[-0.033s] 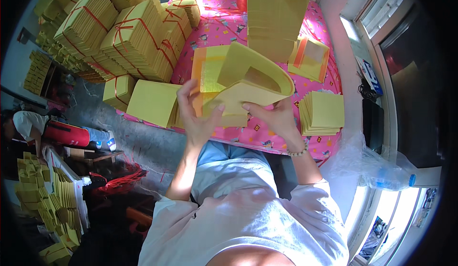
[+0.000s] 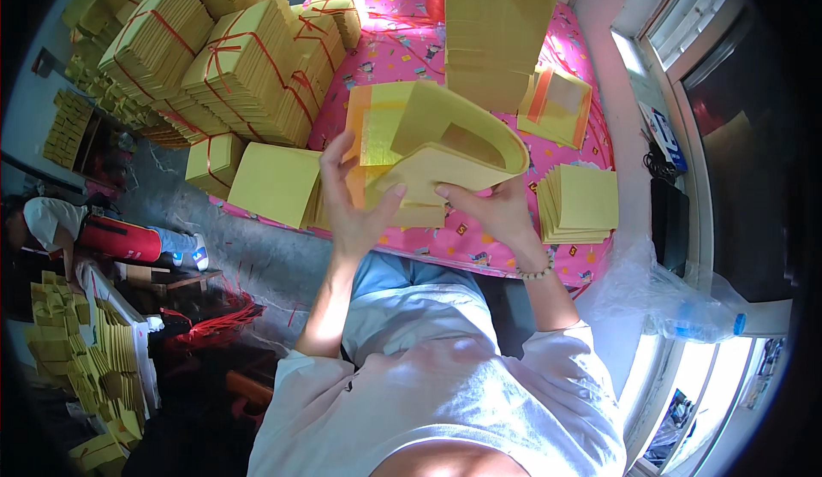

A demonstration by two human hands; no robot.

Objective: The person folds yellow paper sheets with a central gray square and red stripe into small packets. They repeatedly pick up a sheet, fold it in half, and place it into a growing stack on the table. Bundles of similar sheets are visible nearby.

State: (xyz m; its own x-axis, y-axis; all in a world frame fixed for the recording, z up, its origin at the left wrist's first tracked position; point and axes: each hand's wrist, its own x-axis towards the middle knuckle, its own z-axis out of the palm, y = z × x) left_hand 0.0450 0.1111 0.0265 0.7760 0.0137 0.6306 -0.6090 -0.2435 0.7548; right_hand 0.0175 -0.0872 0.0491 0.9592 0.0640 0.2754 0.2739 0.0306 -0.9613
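A thick sheaf of yellow paper (image 2: 445,147) is held up in the air over the near edge of the counter (image 2: 402,53), bent over on itself into a broad curl so that its top edge arches to the right. The left hand (image 2: 351,199) grips the sheaf's left side, thumb in front and fingers spread up behind the sheets, closed on the stack rather than splayed flat. The right hand (image 2: 492,211) supports the lower right side from beneath, fingers curled along the front edge, also closed on the paper.

The step in hand looks like bending or loosening the sheaf to even up its sheets; the next move would call for both hands keeping firm pressure so the curl does not spring apart or fan out.

Just below the sheaf lies a flat yellow stack (image 2: 274,184) on the counter's pink patterned cloth, and a smaller stack (image 2: 582,203) sits to the right. Tied bundles (image 2: 248,70) bound with red string are heaped at the far left, and a tall loose pile (image 2: 492,40) rises behind. A plastic bag (image 2: 676,301) lies by the window.
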